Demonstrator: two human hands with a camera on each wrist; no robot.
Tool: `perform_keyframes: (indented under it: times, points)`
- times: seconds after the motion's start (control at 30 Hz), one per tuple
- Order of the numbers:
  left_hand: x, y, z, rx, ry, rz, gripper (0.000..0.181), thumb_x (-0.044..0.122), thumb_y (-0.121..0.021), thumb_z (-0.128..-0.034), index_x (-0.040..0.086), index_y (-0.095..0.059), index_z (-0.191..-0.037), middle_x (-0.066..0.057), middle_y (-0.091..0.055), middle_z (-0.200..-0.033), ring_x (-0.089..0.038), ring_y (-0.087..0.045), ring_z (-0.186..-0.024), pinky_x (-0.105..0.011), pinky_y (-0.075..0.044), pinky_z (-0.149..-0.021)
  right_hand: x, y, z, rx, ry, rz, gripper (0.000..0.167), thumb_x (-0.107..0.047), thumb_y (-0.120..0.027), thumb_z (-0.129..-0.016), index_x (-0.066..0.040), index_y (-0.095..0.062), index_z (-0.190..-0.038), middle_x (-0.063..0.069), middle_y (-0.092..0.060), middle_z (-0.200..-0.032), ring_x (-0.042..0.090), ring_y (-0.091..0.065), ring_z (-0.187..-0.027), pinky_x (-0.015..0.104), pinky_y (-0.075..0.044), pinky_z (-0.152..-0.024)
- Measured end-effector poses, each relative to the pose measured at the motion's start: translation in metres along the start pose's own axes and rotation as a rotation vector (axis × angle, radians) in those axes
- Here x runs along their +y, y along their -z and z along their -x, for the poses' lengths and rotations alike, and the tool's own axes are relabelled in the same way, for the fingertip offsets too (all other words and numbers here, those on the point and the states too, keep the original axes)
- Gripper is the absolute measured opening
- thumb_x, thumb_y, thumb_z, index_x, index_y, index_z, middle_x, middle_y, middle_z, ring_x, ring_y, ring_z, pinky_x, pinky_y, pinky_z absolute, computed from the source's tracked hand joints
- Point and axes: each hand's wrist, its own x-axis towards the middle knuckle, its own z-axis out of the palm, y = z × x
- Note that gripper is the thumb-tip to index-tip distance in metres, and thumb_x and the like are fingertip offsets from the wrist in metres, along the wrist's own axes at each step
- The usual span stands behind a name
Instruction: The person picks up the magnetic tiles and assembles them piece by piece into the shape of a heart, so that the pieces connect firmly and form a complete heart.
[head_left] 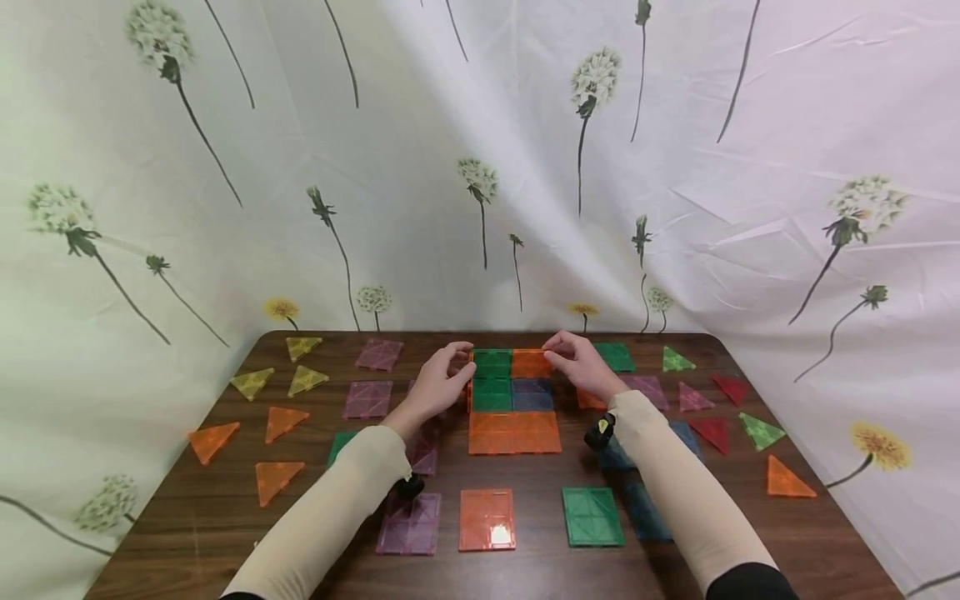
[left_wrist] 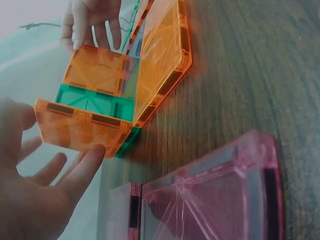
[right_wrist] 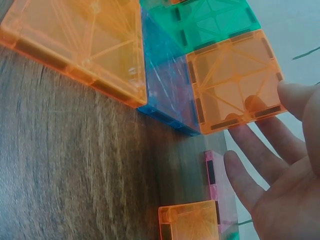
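At the table's middle stands a build of see-through magnetic tiles, with a green tile [head_left: 491,394], a blue tile [head_left: 532,394] and an orange panel [head_left: 514,433] at its front. My left hand [head_left: 441,382] is at the build's left side. Its thumb and fingers hold an orange square tile [left_wrist: 82,129] by the edges, tilted beside a green tile [left_wrist: 90,100]. Across from it, my right hand [head_left: 583,365] pinches the outer corner of another orange square tile [right_wrist: 237,82]. That tile adjoins the blue tile [right_wrist: 167,80] and a green one [right_wrist: 215,22].
Purple tiles [head_left: 367,400] lie left of the build, with yellow triangles [head_left: 307,380] and orange triangles [head_left: 279,482] farther out. In front are a red-orange square [head_left: 487,518] and a green square [head_left: 592,517]. Red triangles [head_left: 710,433] lie at right. A patterned cloth [head_left: 420,167] hangs behind.
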Motion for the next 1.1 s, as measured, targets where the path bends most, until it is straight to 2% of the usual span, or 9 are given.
perform_keyframes:
  times: [0.13,0.2,0.33,0.47,0.57,0.7,0.87,1.0,1.1]
  points:
    - [-0.006,0.002,-0.001,-0.008,0.011,0.01,0.042,0.03,-0.056,-0.1106,0.024,-0.054,-0.152,-0.011,-0.058,-0.148,-0.029,-0.064,-0.117,-0.051,-0.054,-0.097,-0.002,0.001,-0.001,-0.026,-0.001,-0.015,0.022,-0.023,-0.061,-0.109,-0.008,-0.067,-0.124,0.013,-0.07,-0.122,0.027,-0.068,-0.11,0.048,-0.055,-0.099]
    - [-0.008,0.002,-0.001,-0.011,0.023,0.029,0.042,0.031,-0.056,-0.1105,0.026,-0.054,-0.152,-0.011,-0.058,-0.149,-0.029,-0.064,-0.117,-0.051,-0.054,-0.096,-0.002,0.004,0.0,-0.035,-0.006,-0.058,0.025,-0.024,-0.06,-0.11,-0.006,-0.066,-0.127,0.016,-0.07,-0.123,0.03,-0.07,-0.111,0.05,-0.056,-0.1]
    - [-0.01,0.004,0.001,-0.017,0.038,0.066,0.043,0.033,-0.056,-0.1105,0.029,-0.054,-0.153,-0.01,-0.057,-0.15,-0.028,-0.063,-0.119,-0.05,-0.054,-0.094,0.0,0.016,0.002,0.001,-0.019,-0.084,0.031,-0.025,-0.057,-0.111,-0.002,-0.064,-0.13,0.019,-0.069,-0.126,0.035,-0.069,-0.114,0.054,-0.055,-0.1]
    - [-0.01,0.005,0.003,-0.03,0.059,0.095,0.043,0.034,-0.055,-0.1108,0.031,-0.053,-0.153,-0.009,-0.055,-0.151,-0.028,-0.062,-0.121,-0.05,-0.053,-0.095,0.01,0.028,0.001,0.064,-0.009,0.069,0.027,-0.021,-0.059,-0.11,-0.004,-0.066,-0.13,0.015,-0.07,-0.127,0.034,-0.065,-0.119,0.052,-0.053,-0.098]
    - [-0.009,0.006,0.004,-0.025,0.067,0.099,0.043,0.033,-0.056,-0.1108,0.031,-0.053,-0.153,-0.01,-0.055,-0.151,-0.029,-0.062,-0.119,-0.05,-0.053,-0.095,0.017,0.032,-0.001,0.071,0.002,0.211,0.027,-0.018,-0.062,-0.108,-0.005,-0.066,-0.131,0.016,-0.069,-0.128,0.036,-0.063,-0.122,0.055,-0.051,-0.102]
    - [-0.006,0.005,0.003,-0.019,0.059,0.086,0.042,0.033,-0.055,-0.1109,0.029,-0.053,-0.152,-0.011,-0.057,-0.149,-0.028,-0.064,-0.113,-0.049,-0.054,-0.093,0.028,0.033,-0.004,0.05,-0.01,0.316,0.039,-0.018,-0.066,-0.105,0.0,-0.06,-0.139,0.023,-0.064,-0.136,0.042,-0.058,-0.129,0.06,-0.045,-0.11]
    - [-0.006,0.001,0.002,-0.022,0.046,0.085,0.042,0.031,-0.055,-0.1109,0.029,-0.053,-0.152,-0.011,-0.057,-0.148,-0.024,-0.065,-0.107,-0.046,-0.056,-0.09,0.044,0.031,-0.01,0.005,-0.014,0.43,0.057,-0.02,-0.069,-0.104,0.005,-0.049,-0.151,0.028,-0.054,-0.15,0.045,-0.051,-0.139,0.06,-0.041,-0.115]
    - [-0.004,-0.001,0.002,-0.026,0.04,0.093,0.041,0.03,-0.055,-0.1107,0.028,-0.054,-0.152,-0.012,-0.057,-0.147,-0.023,-0.066,-0.106,-0.043,-0.057,-0.087,0.049,0.03,-0.014,-0.046,0.02,0.514,0.062,-0.017,-0.071,-0.102,0.008,-0.045,-0.153,0.032,-0.05,-0.151,0.049,-0.049,-0.139,0.061,-0.039,-0.115]
    - [-0.002,-0.001,0.002,-0.023,0.039,0.096,0.042,0.03,-0.056,-0.1106,0.027,-0.054,-0.152,-0.012,-0.058,-0.147,-0.023,-0.066,-0.105,-0.041,-0.058,-0.085,0.047,0.031,-0.017,-0.086,0.035,0.535,0.062,-0.014,-0.07,-0.102,0.009,-0.044,-0.154,0.032,-0.051,-0.151,0.05,-0.049,-0.138,0.062,-0.04,-0.114]
